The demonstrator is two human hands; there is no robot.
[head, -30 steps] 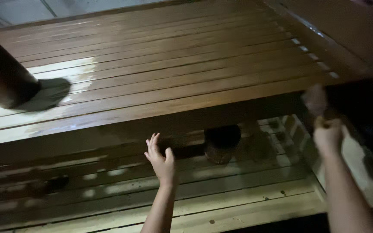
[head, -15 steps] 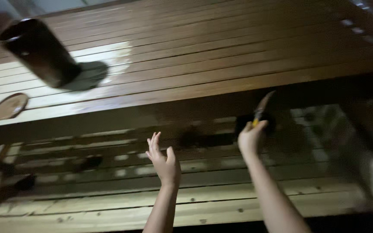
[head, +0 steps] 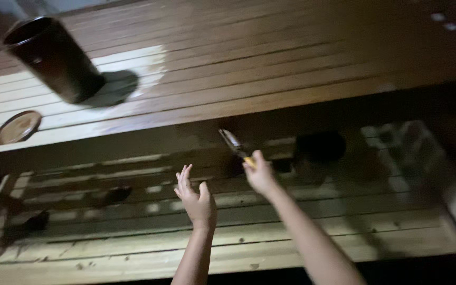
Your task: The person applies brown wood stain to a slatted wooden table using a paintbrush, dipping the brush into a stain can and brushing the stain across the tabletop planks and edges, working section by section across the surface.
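Note:
My right hand (head: 260, 174) grips a paintbrush (head: 233, 143) with a yellow handle, its bristles pointing up against the dark front edge of the slatted wooden bench top (head: 270, 68). My left hand (head: 196, 198) is raised beside it, fingers spread, holding nothing, in front of the lower slats (head: 133, 211). The bench top is brown and glossy, with a bright wet-looking patch near its left.
A dark cylindrical can (head: 54, 58) stands on the bench top at the upper left, with a round lid (head: 17, 126) lying below it near the edge. A dark round object (head: 317, 150) sits under the bench at the right. Pale floor boards (head: 291, 243) run below.
My right hand with the brush has moved left along the bench's front edge, from the far right to beside my left hand. The view has shifted, bringing the can and lid further in.

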